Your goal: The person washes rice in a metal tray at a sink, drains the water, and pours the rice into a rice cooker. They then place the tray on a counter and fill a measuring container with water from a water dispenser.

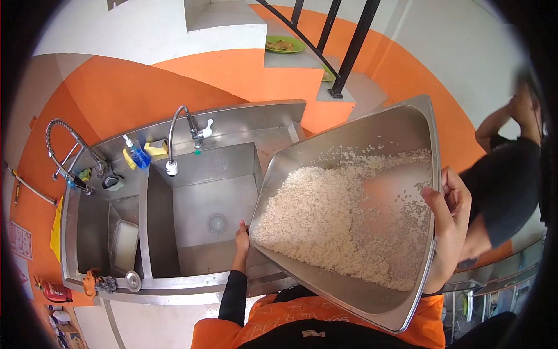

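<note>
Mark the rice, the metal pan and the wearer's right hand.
Rice [317, 212]: head view, on the heaped grains.
Metal pan [396, 127]: head view, on its bare inner wall.
Right hand [450, 225]: head view, near the thumb's base.

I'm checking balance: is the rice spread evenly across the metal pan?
No: the rice is heaped at one end of the metal pan, baring metal toward the other.
</note>
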Motion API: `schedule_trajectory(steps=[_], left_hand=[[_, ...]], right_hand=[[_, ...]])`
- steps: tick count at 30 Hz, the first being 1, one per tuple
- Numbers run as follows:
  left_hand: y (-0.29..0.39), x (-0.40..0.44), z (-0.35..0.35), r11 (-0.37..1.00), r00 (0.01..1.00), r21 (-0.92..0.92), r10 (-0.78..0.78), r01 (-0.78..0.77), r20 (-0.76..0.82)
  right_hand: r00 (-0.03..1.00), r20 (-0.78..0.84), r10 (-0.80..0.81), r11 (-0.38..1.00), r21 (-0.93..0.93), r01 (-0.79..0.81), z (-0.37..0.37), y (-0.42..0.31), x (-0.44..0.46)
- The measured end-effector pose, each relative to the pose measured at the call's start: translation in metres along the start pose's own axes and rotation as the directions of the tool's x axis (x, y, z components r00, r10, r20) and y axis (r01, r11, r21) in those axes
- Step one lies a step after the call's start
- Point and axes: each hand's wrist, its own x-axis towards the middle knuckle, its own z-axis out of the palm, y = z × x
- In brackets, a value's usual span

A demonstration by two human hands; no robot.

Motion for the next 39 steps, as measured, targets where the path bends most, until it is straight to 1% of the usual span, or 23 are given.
schedule_trajectory(steps=[2,3,5,8,9,11,12,13,15,17,19,21,22,25,28,31,34,37,39], left_hand=[[-0.010,0.007,-0.001,1.000,1.000,-0.025,0.002,-0.002,0.016],[-0.008,0.005,0.000,1.000,1.000,-0.020,0.006,-0.006,-0.006],[-0.004,0.001,0.002,1.000,0.999,-0.009,0.015,-0.015,-0.050],[-0.020,0.011,0.000,0.999,0.998,0.037,0.030,-0.028,-0.061],[-0.020,0.013,-0.002,0.998,0.999,0.060,0.026,-0.024,-0.034],[-0.024,0.015,-0.008,0.994,0.999,0.105,0.028,-0.032,0.036],[-0.040,0.028,-0.012,0.993,0.999,0.115,0.028,-0.033,0.039],[-0.057,0.041,-0.012,0.991,0.998,0.126,0.030,-0.036,0.047],[-0.044,0.035,-0.009,0.992,0.994,0.065,0.108,-0.109,0.028],[-0.014,0.022,-0.013,0.999,0.991,-0.039,0.033,-0.028,0.130],[-0.006,0.031,-0.020,0.998,0.975,-0.054,0.031,-0.019,0.222],[0.016,0.027,-0.024,0.998,0.978,0.056,-0.033,0.022,0.208],[0.028,0.023,-0.025,0.993,0.979,0.110,-0.063,0.042,0.192],[0.040,0.021,-0.026,0.999,0.977,0.028,0.013,-0.019,0.211],[0.024,0.040,-0.022,0.990,0.991,-0.120,0.085,-0.072,0.108],[0.024,0.044,-0.030,0.996,0.980,-0.058,0.084,-0.075,0.179],[0.058,0.018,-0.023,0.999,0.997,0.011,0.035,-0.036,0.071],[0.079,-0.007,-0.013,0.988,0.986,0.061,0.145,-0.140,-0.082],[0.063,0.006,-0.025,0.986,0.994,0.153,0.078,-0.066,-0.079]], right_hand=[[0.999,0.001,0.034,0.999,-0.002,-0.034,0.000,-0.002,0.000],[0.999,0.001,0.052,0.999,-0.003,-0.052,0.000,-0.003,0.000],[0.999,-0.006,0.036,0.999,0.000,-0.036,0.001,-0.003,-0.001],[1.000,0.014,0.013,1.000,-0.012,-0.013,0.000,-0.002,-0.001],[1.000,0.017,-0.002,1.000,-0.019,0.003,-0.002,-0.002,0.000],[0.999,-0.008,0.047,0.998,0.040,-0.047,-0.001,-0.001,-0.001],[0.998,-0.029,0.059,0.996,0.066,-0.057,-0.003,0.001,0.000],[0.998,-0.026,0.050,0.999,0.018,-0.049,-0.008,0.005,0.000],[0.999,-0.026,0.041,0.995,-0.086,-0.043,-0.019,0.015,0.000],[0.999,-0.040,0.031,0.997,-0.072,-0.034,-0.023,0.020,0.003],[0.999,-0.033,0.039,0.996,-0.076,-0.041,-0.026,0.019,0.008],[0.998,-0.013,0.067,0.994,-0.089,-0.067,-0.033,0.019,0.010],[0.996,-0.033,0.079,0.993,-0.090,-0.082,-0.037,0.024,0.011],[0.982,-0.082,0.170,0.985,0.010,-0.170,-0.045,0.032,0.008],[0.969,-0.060,0.238,0.970,-0.029,-0.240,-0.067,0.060,0.004],[0.968,-0.071,0.241,0.971,0.024,-0.239,-0.084,0.098,0.000],[0.957,-0.049,0.286,0.958,0.005,-0.286,-0.105,0.143,0.001],[0.943,-0.014,0.332,0.943,0.003,-0.332,-0.112,0.161,0.009],[0.929,0.033,0.368,0.929,0.027,-0.369,-0.121,0.181,0.021]])
